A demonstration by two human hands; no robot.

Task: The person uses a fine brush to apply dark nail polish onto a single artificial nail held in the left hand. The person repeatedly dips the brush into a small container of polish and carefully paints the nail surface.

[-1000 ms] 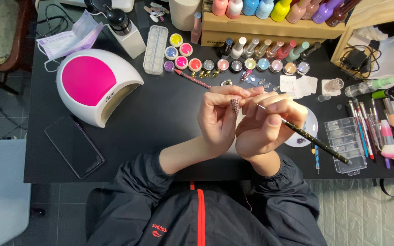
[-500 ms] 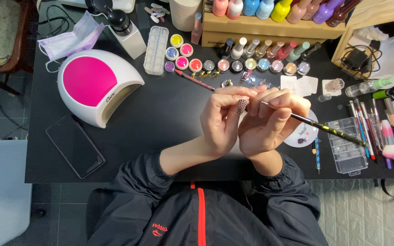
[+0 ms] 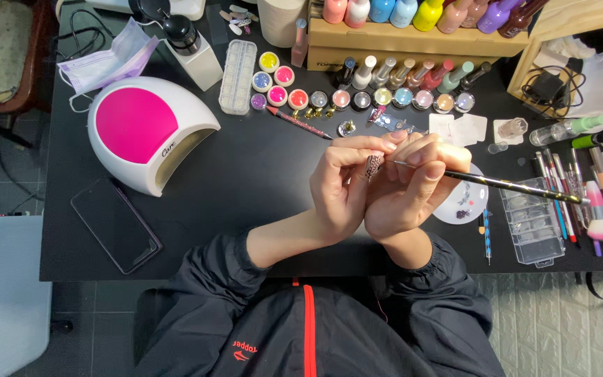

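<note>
We see the right hand point(image 3: 410, 192) pinching a thin dark brush point(image 3: 518, 186) between thumb and fingers; the handle runs out toward 3 o'clock, the tip at the patterned nail tip point(image 3: 374, 163). The left hand point(image 3: 343, 185) nips that nail tip between fingertips, just at 9 o'clock of the brush point. Both hands touch, above the black table point(image 3: 246, 174). At 3 o'clock, a white palette point(image 3: 463, 204) and clear nail-tip box point(image 3: 532, 223). At 9 o'clock, a white and pink curing lamp point(image 3: 144, 129); at 8 o'clock, a dark phone point(image 3: 115, 223). At 12 o'clock, glitter pots point(image 3: 357, 100).
</note>
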